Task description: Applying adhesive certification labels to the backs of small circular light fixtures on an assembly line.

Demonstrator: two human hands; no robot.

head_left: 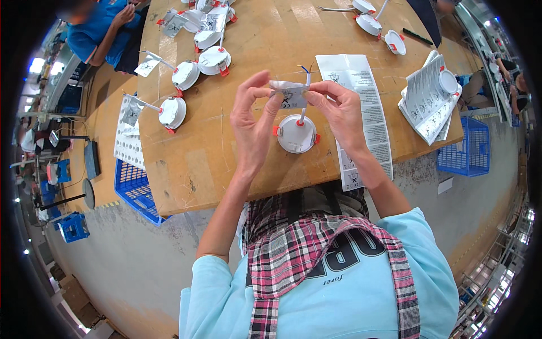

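While held, white label [288, 94], round white lamp [297, 134]

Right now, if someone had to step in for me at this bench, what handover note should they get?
Left hand and right hand: both pinch a small white label at the cable of the round white lamp on the table.
Label sheet: just right of the lamp.
Done: a row of labelled lamps at far left.
Left: this label looks not yet pressed closed; unlabelled lamps lie at far right.
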